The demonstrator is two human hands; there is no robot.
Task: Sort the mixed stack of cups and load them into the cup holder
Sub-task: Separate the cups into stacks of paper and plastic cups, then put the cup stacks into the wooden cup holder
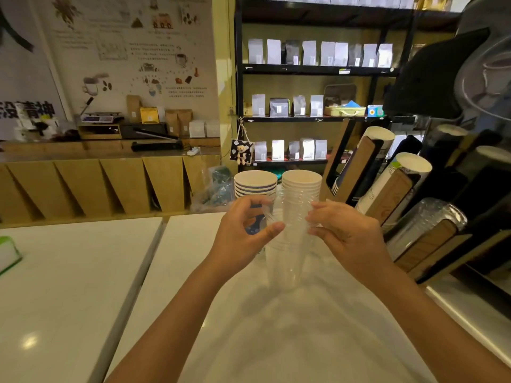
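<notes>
Clear cups (pixel 287 244): thin see-through plastic, glossy, ribbed near the rims.
Paper cups (pixel 255 183): matt white paper inside (blue print outside).
Counter (pixel 83 286): smooth white top, polished enough to throw back the lamps.
Cup holder (pixel 387 194): brown wood-look board, dull.
Shelf (pixel 318 70): black metal, matt.

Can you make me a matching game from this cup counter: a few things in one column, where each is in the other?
Things:
1. clear cups
2. striped cups
3. plain cups
4. sponge

Places:
A. far left on the counter
B. behind the left hand
C. between both hands
D. behind the right hand, beside the holder

Pairs: 1-C, 2-B, 3-D, 4-A
</notes>
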